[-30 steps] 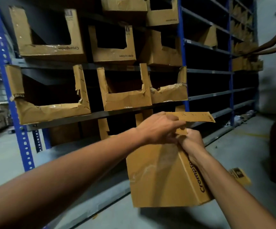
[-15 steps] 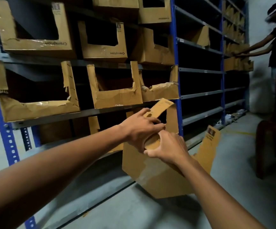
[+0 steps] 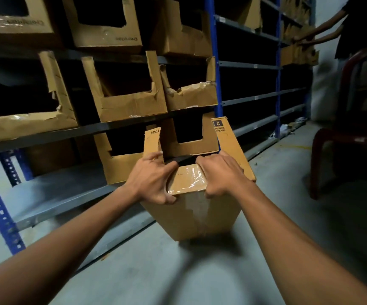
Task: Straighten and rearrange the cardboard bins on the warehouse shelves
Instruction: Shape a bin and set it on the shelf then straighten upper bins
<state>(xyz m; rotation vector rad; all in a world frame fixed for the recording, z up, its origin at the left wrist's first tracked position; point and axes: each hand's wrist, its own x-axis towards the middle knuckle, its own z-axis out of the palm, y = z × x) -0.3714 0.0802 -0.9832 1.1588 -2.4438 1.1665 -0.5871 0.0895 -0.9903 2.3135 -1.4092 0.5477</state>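
I hold a brown cardboard bin (image 3: pixel 193 214) in front of the lowest shelf, its open top facing the rack and two flaps sticking up. My left hand (image 3: pixel 154 179) grips the bin's near edge at the left, fingers curled over the rim. My right hand (image 3: pixel 220 175) grips the same taped edge at the right. Behind it, two cut-out bins (image 3: pixel 121 164) (image 3: pixel 189 139) sit on the bottom shelf. Torn bins (image 3: pixel 129 104) (image 3: pixel 191 97) stand on the shelf above.
Blue uprights (image 3: pixel 216 69) and grey shelves (image 3: pixel 63 133) form the rack on the left. More bins (image 3: pixel 105 38) fill the upper shelf. Another person's arms (image 3: pixel 319 34) reach into the far rack. A dark red chair (image 3: pixel 354 128) stands at the right on the grey floor.
The bin has been turned from hanging tilted to upright with its flaps pointing up. Both hands moved from a folded flap to the bin's near rim. The view dipped closer.
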